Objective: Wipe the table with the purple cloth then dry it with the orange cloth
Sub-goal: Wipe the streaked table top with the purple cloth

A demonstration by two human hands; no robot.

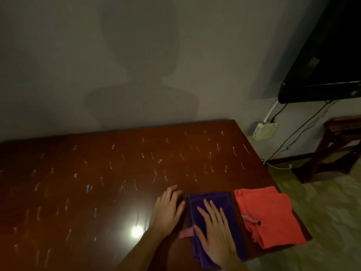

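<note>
- Desk (97, 173): dark reddish-brown wooden top set against a grey wall, its surface dotted with many short pale streaks; a bright lamp reflection lies near the front, just left of the left forearm.
- Purple cloth (213, 200): folded, lying flat near the desk's front right part; a small pink tag sticks out from its left edge.
- Orange cloth (273, 218): folded, lying just to the right of the purple cloth at the desk's right edge, the two cloths apart by a narrow strip of bare wood.
- Right hand (214, 229): laid palm-down on the purple cloth, fingers (207, 208) straight and slightly spread, pressing rather than gripping.
- Left hand (168, 210): resting flat on the bare desk just beside the purple cloth's left edge, fingers extended and relaxed, holding nothing.
- Background, right: a dark flat screen (328, 61) on the wall, cables hanging to a white wall box (263, 131), and a dark wooden stand (336, 149) on the floor.
</note>
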